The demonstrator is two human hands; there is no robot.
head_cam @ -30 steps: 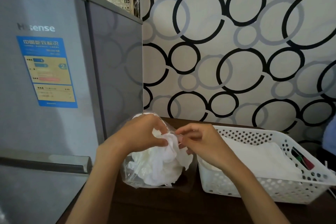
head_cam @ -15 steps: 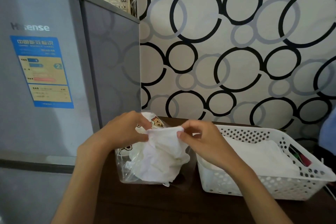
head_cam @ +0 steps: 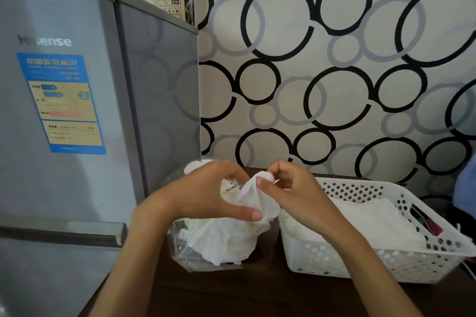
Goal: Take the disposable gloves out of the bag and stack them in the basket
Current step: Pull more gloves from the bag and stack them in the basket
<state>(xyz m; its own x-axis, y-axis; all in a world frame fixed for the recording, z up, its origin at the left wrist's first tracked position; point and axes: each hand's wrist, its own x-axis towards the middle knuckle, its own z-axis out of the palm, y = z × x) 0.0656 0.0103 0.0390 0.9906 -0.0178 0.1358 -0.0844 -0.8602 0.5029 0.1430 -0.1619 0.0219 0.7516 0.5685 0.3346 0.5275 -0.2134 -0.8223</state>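
1. Fingertips of the right hand [head_cam: 291, 193] pinch a glove [head_cam: 253, 194] corner, lifted higher than half a second ago; left hand [head_cam: 206, 195] curls over the bag [head_cam: 221, 242] mouth.
2. Glove is nearly free; the white basket [head_cam: 386, 265] at three o'clock already holds a flat stack [head_cam: 365, 221].

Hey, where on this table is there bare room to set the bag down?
Bare dark table shows in front of the bag and basket, between the forearms. Crowded: the bag sits close between the fridge and basket, whose inside holds stacked gloves.
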